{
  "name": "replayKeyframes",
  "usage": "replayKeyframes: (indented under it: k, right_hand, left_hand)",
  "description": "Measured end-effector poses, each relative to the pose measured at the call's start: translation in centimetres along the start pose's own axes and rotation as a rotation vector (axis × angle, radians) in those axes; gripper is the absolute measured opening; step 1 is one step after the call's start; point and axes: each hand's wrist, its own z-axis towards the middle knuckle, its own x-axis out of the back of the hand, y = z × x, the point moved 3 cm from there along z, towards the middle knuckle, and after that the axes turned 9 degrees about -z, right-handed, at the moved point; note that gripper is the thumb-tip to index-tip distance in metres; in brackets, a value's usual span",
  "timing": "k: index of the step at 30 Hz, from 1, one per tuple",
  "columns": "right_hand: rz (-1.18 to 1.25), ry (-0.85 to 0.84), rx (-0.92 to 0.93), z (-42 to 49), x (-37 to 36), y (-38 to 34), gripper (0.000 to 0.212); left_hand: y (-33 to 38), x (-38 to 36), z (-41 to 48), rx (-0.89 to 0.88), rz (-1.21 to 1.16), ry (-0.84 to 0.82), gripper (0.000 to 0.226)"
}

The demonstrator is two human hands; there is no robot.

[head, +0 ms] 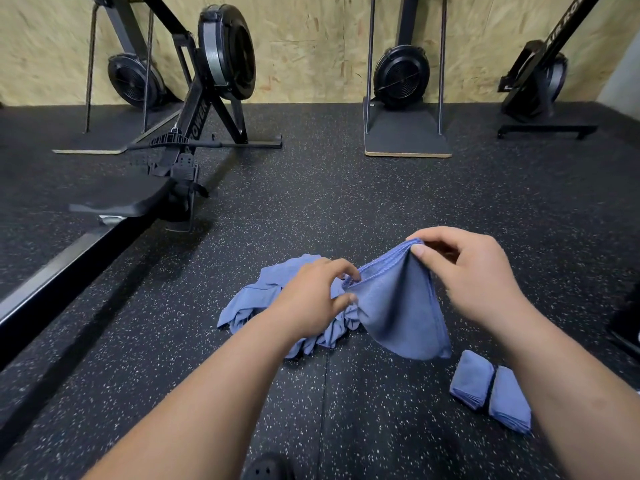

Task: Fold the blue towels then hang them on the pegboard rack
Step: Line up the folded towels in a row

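Observation:
A blue towel [398, 306] hangs lifted above the speckled black floor, held by both hands along its stitched top edge. My right hand [474, 271] pinches the higher corner between thumb and fingers. My left hand [318, 296] pinches the lower end of that edge. Under my left hand lies a rumpled heap of blue towels [252, 306] on the floor. Two folded blue towels [491, 389] lie side by side on the floor at the lower right, beside my right forearm. No pegboard rack is in view.
A black rowing machine [194, 109] stretches along the left, its rail [52, 282] running toward me. Upright rowers [401, 74] stand against the plywood wall at the back. A dark object [627, 327] sits at the right edge, a black shoe [266, 467] at the bottom.

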Motion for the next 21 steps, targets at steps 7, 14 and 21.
replayKeyframes:
  k: [7, 14, 21]
  right_hand:
    - [0.074, 0.018, -0.001, 0.2, 0.6, 0.2, 0.015]
    - [0.101, 0.03, -0.001, 0.1, 0.7, 0.2, 0.015]
    - [0.12, 0.05, -0.007, 0.2, 0.9, 0.0, 0.014]
  left_hand:
    - [0.5, -0.5, 0.0, -0.035, 0.073, -0.075, 0.032]
    - [1.2, 0.1, -0.2, -0.091, -0.103, 0.047, 0.026]
    - [1.8, -0.2, -0.1, -0.205, 0.007, 0.025, 0.012]
